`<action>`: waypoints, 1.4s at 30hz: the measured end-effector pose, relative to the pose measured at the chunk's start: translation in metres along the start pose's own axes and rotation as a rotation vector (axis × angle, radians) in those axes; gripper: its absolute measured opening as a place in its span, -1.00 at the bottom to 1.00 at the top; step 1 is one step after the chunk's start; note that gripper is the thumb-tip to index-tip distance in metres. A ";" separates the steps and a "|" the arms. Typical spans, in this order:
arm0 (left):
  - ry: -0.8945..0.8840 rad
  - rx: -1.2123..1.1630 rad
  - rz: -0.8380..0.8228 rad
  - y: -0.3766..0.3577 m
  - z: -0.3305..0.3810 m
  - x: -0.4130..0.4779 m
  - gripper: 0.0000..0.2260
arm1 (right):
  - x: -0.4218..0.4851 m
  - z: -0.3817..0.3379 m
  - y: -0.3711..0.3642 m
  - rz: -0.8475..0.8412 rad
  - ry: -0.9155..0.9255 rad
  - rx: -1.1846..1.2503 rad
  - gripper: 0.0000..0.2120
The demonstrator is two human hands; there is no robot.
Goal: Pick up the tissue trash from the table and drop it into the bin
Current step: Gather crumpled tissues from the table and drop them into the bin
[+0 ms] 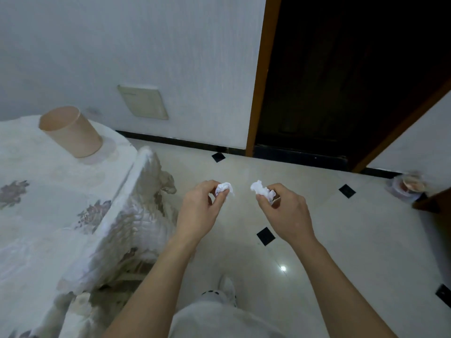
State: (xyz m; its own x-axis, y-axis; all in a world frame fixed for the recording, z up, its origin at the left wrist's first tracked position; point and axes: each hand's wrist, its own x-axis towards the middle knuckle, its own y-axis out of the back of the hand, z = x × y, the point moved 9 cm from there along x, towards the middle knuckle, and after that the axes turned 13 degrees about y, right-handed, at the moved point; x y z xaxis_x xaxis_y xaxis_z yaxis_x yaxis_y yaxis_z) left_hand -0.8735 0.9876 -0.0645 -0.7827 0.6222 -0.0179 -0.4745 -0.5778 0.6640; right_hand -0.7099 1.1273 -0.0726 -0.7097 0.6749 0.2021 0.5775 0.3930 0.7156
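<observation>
My left hand (200,211) pinches a crumpled white tissue (224,187) between thumb and fingers. My right hand (285,211) pinches a second crumpled white tissue (261,191). Both hands hang over the tiled floor, right of the table (48,196) with its flowered white cloth. A beige bin (73,131) stands on the table's far part, well left of both hands, its open mouth tilted away to the upper left.
The table's corner with draped cloth (146,191) lies just left of my left hand. A dark doorway with a brown frame (258,76) is ahead. A small round object (410,185) sits on the floor at the right. My leg and shoe (227,289) are below.
</observation>
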 end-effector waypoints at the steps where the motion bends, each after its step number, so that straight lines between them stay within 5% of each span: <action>1: -0.008 0.002 -0.001 0.002 0.002 0.018 -0.84 | 0.019 -0.002 -0.002 0.006 -0.001 -0.001 -0.85; 17: 0.053 0.001 0.091 0.026 -0.017 0.230 -0.82 | 0.243 -0.005 -0.073 -0.105 0.095 -0.007 -0.86; 32: 0.229 0.020 0.320 0.053 0.012 0.480 -0.83 | 0.546 -0.017 -0.128 -0.251 0.330 0.002 -0.74; 42: 0.468 0.005 0.488 0.108 -0.073 0.527 -0.80 | 0.632 -0.059 -0.231 -0.424 0.428 0.097 -0.66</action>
State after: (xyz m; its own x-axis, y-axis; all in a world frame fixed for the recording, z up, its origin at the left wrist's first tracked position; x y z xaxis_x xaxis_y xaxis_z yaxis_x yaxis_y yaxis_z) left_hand -1.3671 1.2146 -0.0565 -0.9993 -0.0050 -0.0362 -0.0211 -0.7313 0.6817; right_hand -1.3157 1.4263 -0.0701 -0.9734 0.1441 0.1779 0.2288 0.6416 0.7321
